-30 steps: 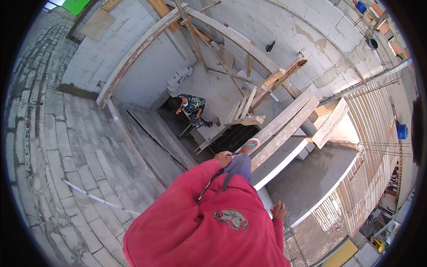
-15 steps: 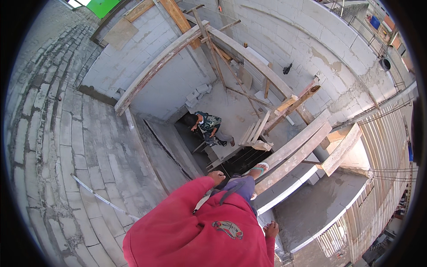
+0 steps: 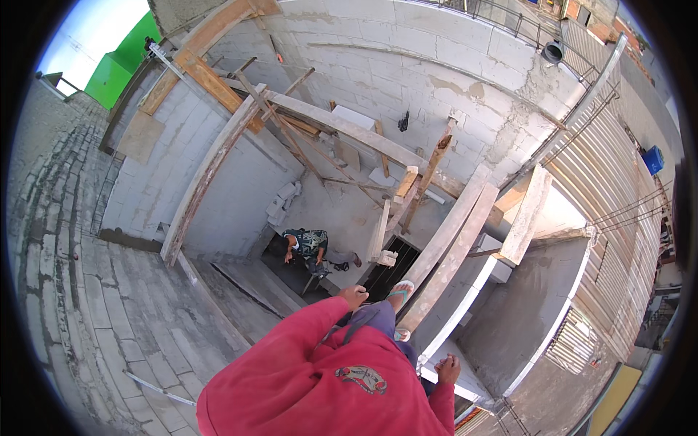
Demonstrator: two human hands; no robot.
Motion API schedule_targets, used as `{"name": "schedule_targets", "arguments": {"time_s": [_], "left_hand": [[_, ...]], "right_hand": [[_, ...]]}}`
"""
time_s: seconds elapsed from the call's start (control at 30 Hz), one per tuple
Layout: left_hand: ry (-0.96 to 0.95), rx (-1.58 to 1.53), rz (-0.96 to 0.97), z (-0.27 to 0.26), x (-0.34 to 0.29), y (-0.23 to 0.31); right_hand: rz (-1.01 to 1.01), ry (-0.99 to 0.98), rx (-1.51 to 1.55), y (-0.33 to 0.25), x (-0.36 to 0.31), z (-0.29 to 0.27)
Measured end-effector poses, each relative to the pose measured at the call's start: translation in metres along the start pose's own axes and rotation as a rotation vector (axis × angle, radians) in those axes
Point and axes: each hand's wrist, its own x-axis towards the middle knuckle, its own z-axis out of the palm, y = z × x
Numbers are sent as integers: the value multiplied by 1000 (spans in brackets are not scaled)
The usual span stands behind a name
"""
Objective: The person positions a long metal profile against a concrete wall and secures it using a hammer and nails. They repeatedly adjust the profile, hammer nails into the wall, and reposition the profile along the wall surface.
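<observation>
My left hand, at the end of a red sleeve, hangs in front of my body above my raised knee. Its fingers are curled in, and nothing shows in them. My right hand is held out low on the right, fingers also curled, near the white edge of a block wall; I see nothing in it. My flip-flops are by the near end of two long wooden planks, which span a drop. Neither hand touches the planks.
Well below, a person in a patterned shirt bends beside a dark opening. Long wooden beams and props cross the pit between block walls. A dark slatted grate lies below my feet. A block surface extends left; corrugated sheets stand right.
My view has tilted up and turned, so the pit and beams sit further left and more sky shows. Both hands stay at about the same place before my body.
</observation>
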Motion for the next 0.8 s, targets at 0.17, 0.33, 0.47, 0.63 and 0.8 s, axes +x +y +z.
{"name": "schedule_targets", "arguments": {"time_s": [0.17, 0.33, 0.47, 0.63, 0.8], "left_hand": [[-90, 88, 328, -5, 69, 10], [-337, -119, -16, 25, 87, 41], [-526, 105, 37, 39, 125, 65], [-707, 206, 113, 63, 140, 116], [-690, 446, 254, 129, 98, 187]], "right_hand": [[18, 153, 14, 27, -15, 5], [45, 386, -319, 40, -53, -18], [158, 516, -83, 100, -90, -11], [255, 661, 131, 130, -157, 10], [539, 727, 302, 197, -205, 44]]}}
